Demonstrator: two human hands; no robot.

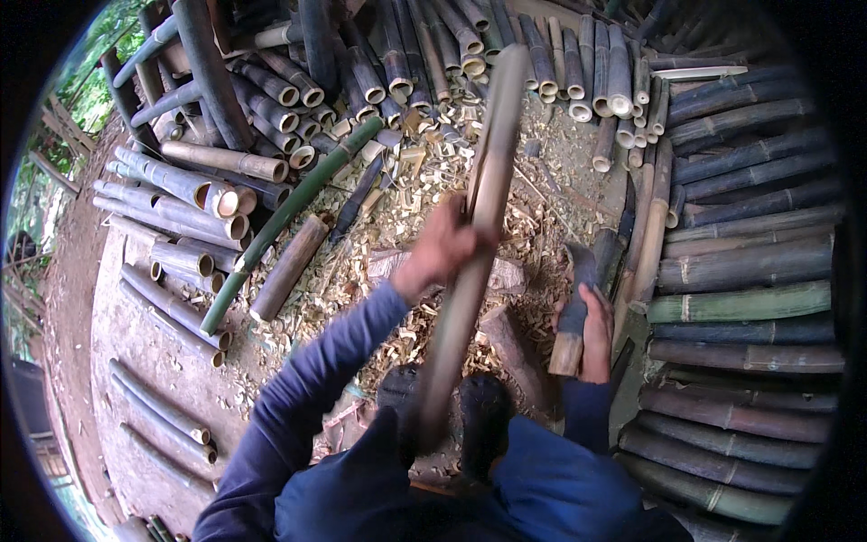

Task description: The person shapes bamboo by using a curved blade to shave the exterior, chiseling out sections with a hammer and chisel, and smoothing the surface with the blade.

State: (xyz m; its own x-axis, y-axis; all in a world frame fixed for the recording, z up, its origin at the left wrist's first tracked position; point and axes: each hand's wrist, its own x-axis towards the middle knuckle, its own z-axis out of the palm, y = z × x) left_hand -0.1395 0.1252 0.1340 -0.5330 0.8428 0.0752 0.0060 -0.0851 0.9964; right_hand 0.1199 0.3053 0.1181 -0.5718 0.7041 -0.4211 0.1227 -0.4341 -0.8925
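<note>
1. The left hand (pixel 442 242) is closed around a pole (pixel 495 172), fingers wrapped about its middle.
2. The pole slants from above and right of those fingers down between the boots (pixel 485 411), its lower end blurred.
3. The right hand (pixel 596 330) lies against the right side of a chopper (pixel 573 316); its thumb points up, but I cannot tell how far the fingers are bent or how firmly they hold.
4. The chopper's hooked blade is above the right fingers, its pale wooden butt below and left of them.
5. Left of the right fingers, a log (pixel 517 348) leans.
6. Shavings (pixel 533 212) lie all around below the left fingers.
7. Well left of the left fingers are a green pole (pixel 293 217) and a short tube (pixel 291 266).
8. Right of the right fingers, stacked bamboo (pixel 741 271) lies in rows.
</note>
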